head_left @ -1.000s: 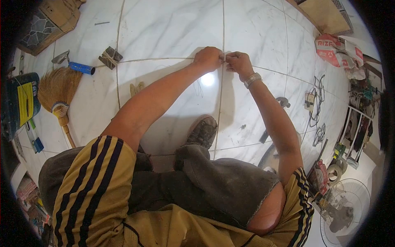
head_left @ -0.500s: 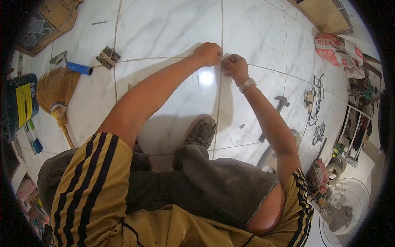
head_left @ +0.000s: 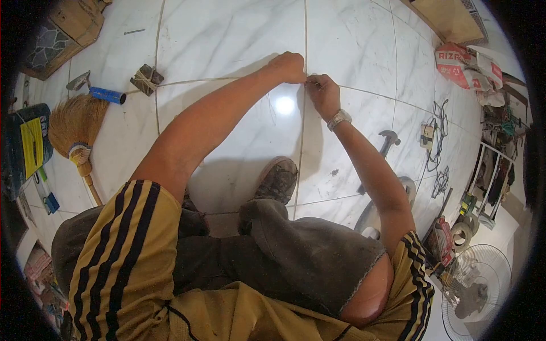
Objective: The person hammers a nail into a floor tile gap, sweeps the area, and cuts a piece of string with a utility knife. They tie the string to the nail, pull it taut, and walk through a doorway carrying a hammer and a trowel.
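Two closed grips nearly meet over the tiled floor (head_left: 244, 136) — left hand (head_left: 289, 68) curled, right hand (head_left: 323, 94) pinched; exactly what each holds, I cannot tell. Beneath them shows a thin strand (head_left: 271, 109) — best handled with light, steady fingertips.

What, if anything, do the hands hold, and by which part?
It cannot be told: anything between the left hand and right hand is too small to identify.

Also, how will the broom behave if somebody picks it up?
The broom will probably feel light for its size, as its wide head looks like dry straw. The straw should bend under pressure, since it spreads in thin strands, while the handle looks straight and is likely stiff. The wide head makes rolling unlikely.
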`<action>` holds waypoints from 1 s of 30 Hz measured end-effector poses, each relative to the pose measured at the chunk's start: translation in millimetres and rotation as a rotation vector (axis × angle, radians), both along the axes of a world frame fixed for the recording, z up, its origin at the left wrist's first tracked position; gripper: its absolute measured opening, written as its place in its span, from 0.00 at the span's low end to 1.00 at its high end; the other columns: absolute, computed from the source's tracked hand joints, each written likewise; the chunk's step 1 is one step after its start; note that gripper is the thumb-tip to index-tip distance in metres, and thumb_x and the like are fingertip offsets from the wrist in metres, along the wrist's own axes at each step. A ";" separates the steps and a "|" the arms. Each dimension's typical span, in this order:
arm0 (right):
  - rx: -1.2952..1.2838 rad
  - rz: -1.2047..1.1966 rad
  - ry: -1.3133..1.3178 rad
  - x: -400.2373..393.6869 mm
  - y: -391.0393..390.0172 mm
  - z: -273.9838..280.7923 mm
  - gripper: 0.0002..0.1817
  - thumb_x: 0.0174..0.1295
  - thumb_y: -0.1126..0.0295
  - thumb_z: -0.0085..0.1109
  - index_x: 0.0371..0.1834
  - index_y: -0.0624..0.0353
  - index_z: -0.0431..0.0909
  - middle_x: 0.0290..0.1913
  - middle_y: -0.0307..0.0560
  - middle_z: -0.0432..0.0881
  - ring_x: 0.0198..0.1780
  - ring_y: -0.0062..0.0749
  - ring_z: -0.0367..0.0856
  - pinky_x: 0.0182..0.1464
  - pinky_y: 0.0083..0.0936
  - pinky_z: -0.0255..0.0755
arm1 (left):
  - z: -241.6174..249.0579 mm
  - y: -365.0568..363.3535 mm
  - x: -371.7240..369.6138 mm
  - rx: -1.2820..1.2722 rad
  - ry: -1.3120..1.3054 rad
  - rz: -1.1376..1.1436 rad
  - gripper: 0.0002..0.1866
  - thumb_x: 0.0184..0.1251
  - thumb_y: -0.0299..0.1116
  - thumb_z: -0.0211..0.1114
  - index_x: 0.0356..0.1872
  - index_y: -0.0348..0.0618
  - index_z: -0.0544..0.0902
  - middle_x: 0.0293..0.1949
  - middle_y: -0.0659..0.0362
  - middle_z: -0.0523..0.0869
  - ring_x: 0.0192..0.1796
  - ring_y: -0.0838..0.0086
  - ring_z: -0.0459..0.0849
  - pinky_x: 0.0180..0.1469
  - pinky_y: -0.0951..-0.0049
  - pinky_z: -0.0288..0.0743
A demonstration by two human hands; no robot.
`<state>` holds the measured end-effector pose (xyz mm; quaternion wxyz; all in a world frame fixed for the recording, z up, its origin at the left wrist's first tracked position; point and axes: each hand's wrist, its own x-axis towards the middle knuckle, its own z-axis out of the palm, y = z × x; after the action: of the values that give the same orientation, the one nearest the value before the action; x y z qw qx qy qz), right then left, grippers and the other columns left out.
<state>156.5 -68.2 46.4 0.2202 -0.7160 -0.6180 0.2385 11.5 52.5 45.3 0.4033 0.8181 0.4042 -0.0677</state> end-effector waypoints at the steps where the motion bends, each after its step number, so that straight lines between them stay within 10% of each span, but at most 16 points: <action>1: 0.017 0.017 -0.005 -0.1 0.0 0.1 0.10 0.65 0.68 0.63 0.42 0.64 0.86 0.43 0.61 0.88 0.44 0.56 0.87 0.49 0.38 0.80 | 0.6 -0.6 -0.9 0.012 -0.029 0.011 0.22 0.55 0.44 0.71 0.40 0.32 0.88 0.43 0.40 0.89 0.49 0.48 0.89 0.52 0.54 0.83; 18: -0.236 -0.017 0.158 16.8 16.8 -7.0 0.11 0.61 0.70 0.63 0.40 0.65 0.88 0.29 0.53 0.89 0.30 0.39 0.89 0.38 0.33 0.82 | 16.8 -12.0 1.6 -0.112 0.105 0.173 0.26 0.60 0.55 0.68 0.44 0.41 0.89 0.47 0.50 0.90 0.53 0.57 0.89 0.54 0.58 0.82; 30: -0.445 -0.174 0.388 11.6 18.7 10.3 0.09 0.63 0.77 0.63 0.44 0.69 0.85 0.36 0.46 0.89 0.33 0.26 0.85 0.38 0.23 0.81 | 7.4 -13.7 3.5 -0.329 -0.089 0.324 0.11 0.45 0.34 0.67 0.20 0.34 0.82 0.20 0.49 0.82 0.23 0.63 0.79 0.27 0.63 0.72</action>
<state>168.2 -49.4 56.8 0.1915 -0.7378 -0.4335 0.4807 15.0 38.9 52.8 0.5544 0.6679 0.4955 -0.0307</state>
